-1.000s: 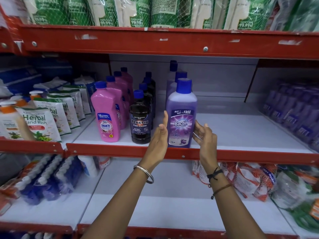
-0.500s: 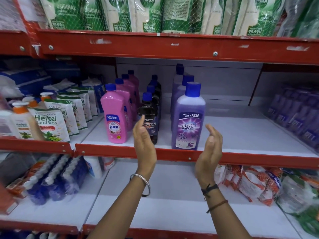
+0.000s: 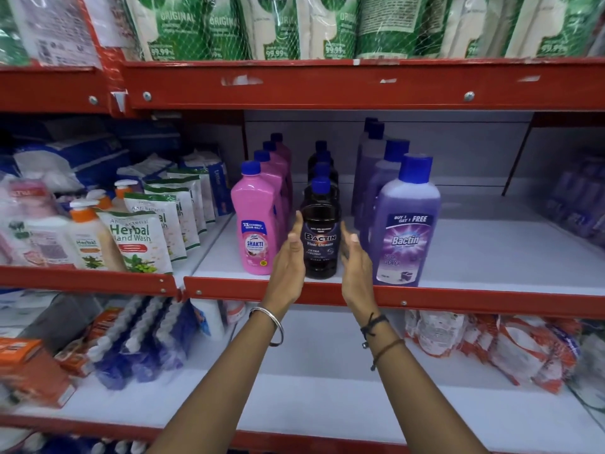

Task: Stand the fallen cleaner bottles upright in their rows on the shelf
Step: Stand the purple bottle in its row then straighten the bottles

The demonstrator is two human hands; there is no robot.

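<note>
Three rows of cleaner bottles stand upright on the white shelf (image 3: 491, 257): pink Shakti bottles with the front one (image 3: 257, 221), black Bactin floor cleaner with the front one (image 3: 320, 234), and purple Bactin with the front one (image 3: 406, 221). My left hand (image 3: 289, 260) is flat and open just left of the front black bottle. My right hand (image 3: 355, 257) is open just right of it, between the black and purple bottles. Neither hand grips anything; whether the fingertips touch the black bottle is unclear.
A red shelf rail (image 3: 458, 298) runs along the front edge. Herbal hand wash pouches and pump bottles (image 3: 137, 237) fill the shelf to the left. Green refill packs (image 3: 294, 24) hang above. Blurred purple bottles (image 3: 579, 201) stand at the far right. Packets lie on the lower shelf (image 3: 491, 345).
Both hands let go of the front purple bottle, pulled back, then shifted left to flank the front black bottle. The view moved slightly left too.
</note>
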